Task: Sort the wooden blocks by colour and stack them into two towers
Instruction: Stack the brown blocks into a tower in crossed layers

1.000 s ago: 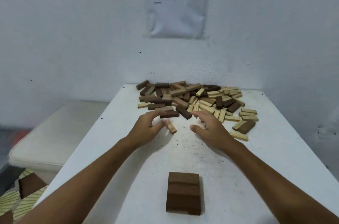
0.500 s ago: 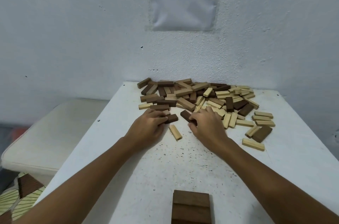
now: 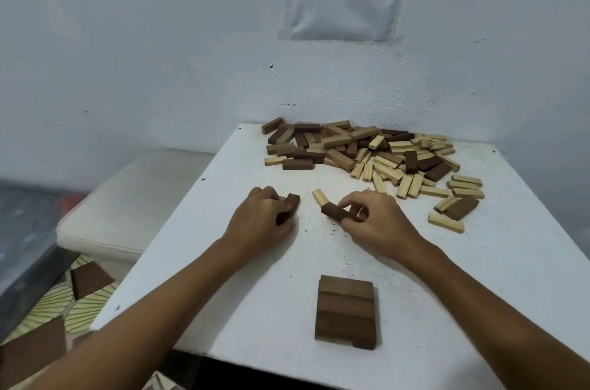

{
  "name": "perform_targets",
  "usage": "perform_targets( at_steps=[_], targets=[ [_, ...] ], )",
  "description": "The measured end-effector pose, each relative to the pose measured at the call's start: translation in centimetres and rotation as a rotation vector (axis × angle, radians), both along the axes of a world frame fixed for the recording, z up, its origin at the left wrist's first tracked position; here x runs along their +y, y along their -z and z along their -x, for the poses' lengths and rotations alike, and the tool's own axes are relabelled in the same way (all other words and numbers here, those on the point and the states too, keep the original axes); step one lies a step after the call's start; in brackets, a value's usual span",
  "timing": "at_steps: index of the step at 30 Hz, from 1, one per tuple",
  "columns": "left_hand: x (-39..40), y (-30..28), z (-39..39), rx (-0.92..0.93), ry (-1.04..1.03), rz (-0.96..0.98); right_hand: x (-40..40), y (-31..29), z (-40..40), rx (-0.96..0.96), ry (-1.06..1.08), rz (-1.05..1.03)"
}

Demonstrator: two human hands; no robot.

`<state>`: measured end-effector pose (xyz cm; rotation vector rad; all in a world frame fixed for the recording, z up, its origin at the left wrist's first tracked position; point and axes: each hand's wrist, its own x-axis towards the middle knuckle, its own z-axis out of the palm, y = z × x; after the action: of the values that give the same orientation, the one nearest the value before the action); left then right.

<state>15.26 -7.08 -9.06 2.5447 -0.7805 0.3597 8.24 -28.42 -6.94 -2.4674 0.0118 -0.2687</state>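
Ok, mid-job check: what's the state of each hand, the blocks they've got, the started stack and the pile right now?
left hand: grips a dark block.
dark block in left hand: held, tilted, near the table.
right hand: pinches a dark block.
dark block in right hand: held low over the table.
light block: lying loose between the hands.
dark stack: blocks side by side, flat.
pile: mixed colours, unsorted.

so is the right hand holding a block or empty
Holding one: the right hand pinches a dark block between thumb and curled fingers, lifted off the table.
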Motion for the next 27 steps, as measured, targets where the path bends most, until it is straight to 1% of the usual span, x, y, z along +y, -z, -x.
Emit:
perform_targets(
  at_steps=[2,5,7,10,11,13,15,18,23,27],
  targets=[
    [0.2,0.1,1.2,0.008,0.000,-0.030,-0.1,-0.2,0.8,0.058,-0.088,-0.052],
    [0.3,-0.3,2.4,0.070,0.027,-0.051,0.1,-0.4,1.2,0.104,-0.168,-0.033],
    [0.5,-1.0,2.6,0.141,0.080,-0.028,0.3,-0.4,1.1,0.122,-0.203,-0.010],
    [1.4,-2.0,2.0,0.291,0.169,0.071,0.8,-0.3,0.6,0.147,-0.245,0.028],
    [1.8,-2.1,1.6,0.317,0.190,0.067,1.1,-0.3,0.5,0.156,-0.255,0.042],
    [2.7,-2.0,0.9,0.314,0.203,-0.004,1.5,-0.2,0.1,0.160,-0.272,0.064],
    [3.4,-1.8,0.5,0.329,0.184,-0.021,1.8,-0.1,-0.4,0.160,-0.285,0.074],
    [3.5,-1.2,0.0,0.376,0.166,0.021,2.2,-0.1,-1.1,0.181,-0.310,0.053],
    [3.1,-0.3,-0.3,0.391,0.174,0.073,2.3,-0.4,-2.1,0.216,-0.375,0.067],
    [3.0,0.1,-0.6,0.395,0.190,0.124,2.4,-0.4,-2.8,0.222,-0.381,0.080]
  ],
)
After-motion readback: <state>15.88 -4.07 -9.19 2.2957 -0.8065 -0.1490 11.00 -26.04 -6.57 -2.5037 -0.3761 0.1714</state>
